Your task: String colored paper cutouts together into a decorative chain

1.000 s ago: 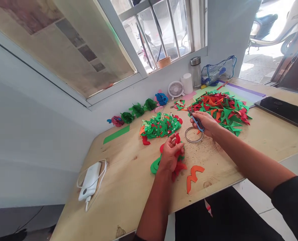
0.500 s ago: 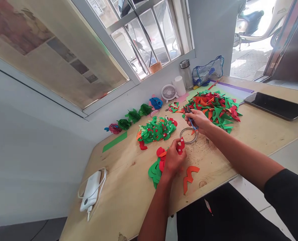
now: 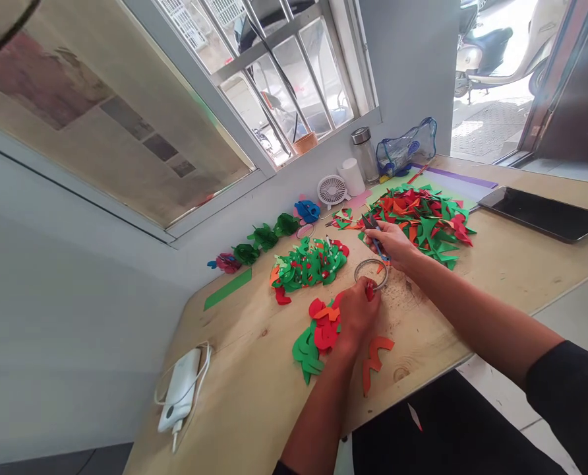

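My left hand (image 3: 360,310) is closed on a small red paper cutout (image 3: 370,289), most of it hidden by the fingers. It is at the near edge of a thin roll of tape (image 3: 357,270) lying on the table. My right hand (image 3: 395,245) is closed around scissors (image 3: 372,229) with dark blades and a blue handle, just beyond the roll. To the left of my left hand lie loose red cutouts (image 3: 326,334) and green cutouts (image 3: 306,349). An orange curved cutout (image 3: 374,361) rests to the right of my left forearm.
Behind is a pile of green cutouts (image 3: 308,264) with white patches. A heap of red and green scraps (image 3: 422,211) lies beyond my right hand. A black tablet (image 3: 546,212), a small fan (image 3: 332,190), a glass bottle (image 3: 368,158) and a white power bank (image 3: 180,389) are around the table.
My left hand has moved right, toward the tape roll, and turned so the red cutout shows less. My right hand stays nearly in place with the scissors.
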Demonstrator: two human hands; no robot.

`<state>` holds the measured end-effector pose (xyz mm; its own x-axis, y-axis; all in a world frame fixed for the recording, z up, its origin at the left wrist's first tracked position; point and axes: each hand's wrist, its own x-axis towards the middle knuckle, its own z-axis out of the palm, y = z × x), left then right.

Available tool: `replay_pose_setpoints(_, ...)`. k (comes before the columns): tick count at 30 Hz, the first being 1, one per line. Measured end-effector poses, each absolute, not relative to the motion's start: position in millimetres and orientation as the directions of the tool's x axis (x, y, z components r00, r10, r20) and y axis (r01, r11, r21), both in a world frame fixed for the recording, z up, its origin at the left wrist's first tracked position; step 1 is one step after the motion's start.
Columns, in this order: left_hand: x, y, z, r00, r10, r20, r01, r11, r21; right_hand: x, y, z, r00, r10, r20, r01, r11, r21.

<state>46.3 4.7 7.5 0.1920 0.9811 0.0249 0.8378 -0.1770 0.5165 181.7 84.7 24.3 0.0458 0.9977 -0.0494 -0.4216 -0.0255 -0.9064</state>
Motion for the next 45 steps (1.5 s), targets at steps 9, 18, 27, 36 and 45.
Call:
replay_pose_setpoints(9,56,14,0,0.273,0.959,0.072,0.867,-0.278,0.413,182,85,29,0.171,0.985,-0.004,-0.430,0.071,-0.900)
replay_pose_setpoints(18,17,16,4,0.088,0.990,0.107,0.271,-0.127,0.954,182,79,39,0.238,0.968,0.083,-0.372,0.170,-0.912)
replay_pose_setpoints(27,17,13,-3,-0.040,0.992,0.120,0.026,-0.119,0.993,163,69,31,0.062,0.998,0.008,-0.185,0.020,-0.983)
replay_pose_setpoints(36,14,10,3,-0.004,0.996,0.092,-0.014,-0.092,0.996,151,57,38,-0.030,0.997,0.064,-0.237,0.055,-0.970)
replay_pose_setpoints(45,14,10,6,0.051,0.997,0.051,-0.184,-0.041,0.982,143,48,40,-0.032,0.956,0.292,0.161,0.293,-0.943)
